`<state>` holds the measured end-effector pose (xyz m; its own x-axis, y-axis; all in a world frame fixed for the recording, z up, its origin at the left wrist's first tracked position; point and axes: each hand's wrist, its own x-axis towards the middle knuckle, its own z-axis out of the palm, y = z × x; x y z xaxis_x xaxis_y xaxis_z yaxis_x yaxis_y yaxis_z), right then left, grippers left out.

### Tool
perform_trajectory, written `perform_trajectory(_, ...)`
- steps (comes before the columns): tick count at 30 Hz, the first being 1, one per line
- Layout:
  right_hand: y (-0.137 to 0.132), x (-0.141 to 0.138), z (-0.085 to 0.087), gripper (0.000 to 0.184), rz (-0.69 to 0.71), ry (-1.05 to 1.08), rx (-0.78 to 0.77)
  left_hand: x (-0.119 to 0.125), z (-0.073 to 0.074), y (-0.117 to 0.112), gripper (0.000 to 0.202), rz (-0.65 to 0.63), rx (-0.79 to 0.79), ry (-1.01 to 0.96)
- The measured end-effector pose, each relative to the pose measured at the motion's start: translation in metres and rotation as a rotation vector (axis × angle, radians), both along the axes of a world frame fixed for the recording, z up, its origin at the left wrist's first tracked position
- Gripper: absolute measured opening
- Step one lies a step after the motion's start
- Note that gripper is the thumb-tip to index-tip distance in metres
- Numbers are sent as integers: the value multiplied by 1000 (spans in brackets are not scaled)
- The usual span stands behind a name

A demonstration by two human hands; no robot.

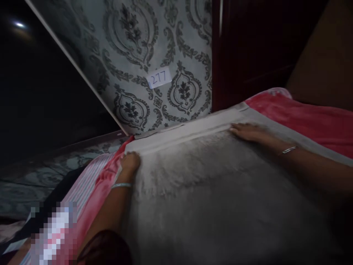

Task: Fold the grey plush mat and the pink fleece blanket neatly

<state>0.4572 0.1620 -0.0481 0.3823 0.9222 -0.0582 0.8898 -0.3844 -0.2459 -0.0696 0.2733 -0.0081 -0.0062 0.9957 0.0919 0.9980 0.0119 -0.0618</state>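
On the far edge of the grey blanket (pixel 209 191), I'm watching both hands. L hand (pixel 129 162) is curling shut at the blanket's far-left corner, fingers pinching the edge, tho I can't tell how much cloth is in the grip. R hand (pixel 248 131) is lying open, palm down and fingers flat, on the blanket's far-right part, touching the pale folded band (pixel 187 130) that's running along the blanket's far edge. The blanket is covering most of the bed, w/ a pink blanket (pixel 298 114) showing past its right side and a striped sheet (pixel 85 180) peeking out off its left. I'm judging it soft, plush and floppy, prob light-to-mid weight, not slippery, w/ a brushed, patchy nap. Best hold imo is the corners or the band, which is looking flatter and firmer. Behind the blanket, damask wallpaper (pixel 132 55) is carrying a paper tag (pixel 159 78).
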Motion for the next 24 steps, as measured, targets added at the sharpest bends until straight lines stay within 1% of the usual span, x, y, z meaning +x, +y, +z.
perform_trajectory(2,-29,-40,-8,68,193,-49,88,29,-5,-34,53,-205,-42,-11)
perform_trajectory(4,-58,-81,-21,66,415,-68,142,60,-17,-77,57,-486,-116,-41)
perform_trajectory(5,-71,-97,-28,65,494,-80,177,73,-24,-98,58,-594,-132,-48)
perform_trajectory(6,-81,-109,-32,65,541,-98,219,83,-30,-117,59,-649,-131,-49)
perform_trajectory(7,-90,-115,-35,64,558,-115,243,90,-35,-133,60,-664,-112,-42)
perform_trajectory(8,-97,-114,-35,64,542,-132,249,93,-38,-145,61,-648,-87,-30)
perform_trajectory(9,-103,-107,-34,63,500,-146,235,92,-39,-153,62,-615,-62,-13)
perform_trajectory(10,-109,-95,-32,62,434,-155,202,87,-39,-157,62,-573,-43,6)
perform_trajectory(12,-127,-58,-25,62,266,-158,121,63,-36,-160,62,-463,-32,39)
perform_trajectory(14,-151,-15,-22,62,82,-140,72,26,-33,-162,63,-314,-30,49)
perform_trajectory(16,-181,21,-23,63,-56,-125,51,-19,-33,-167,63,-190,-35,37)
perform_trajectory(17,-196,35,-25,64,-113,-116,44,-41,-34,-172,63,-127,-43,29)
perform_trajectory(19,-221,54,-31,63,-178,-109,59,-77,-37,-183,62,-53,-26,15)
perform_trajectory(20,-231,58,-34,62,-192,-115,83,-90,-39,-188,61,-39,-30,12)
perform_trajectory(22,-243,60,-39,59,-199,-146,142,-106,-42,-199,59,-46,9,26)
perform_trajectory(24,-247,57,-40,58,-208,-182,178,-109,-43,-208,57,-69,95,47)
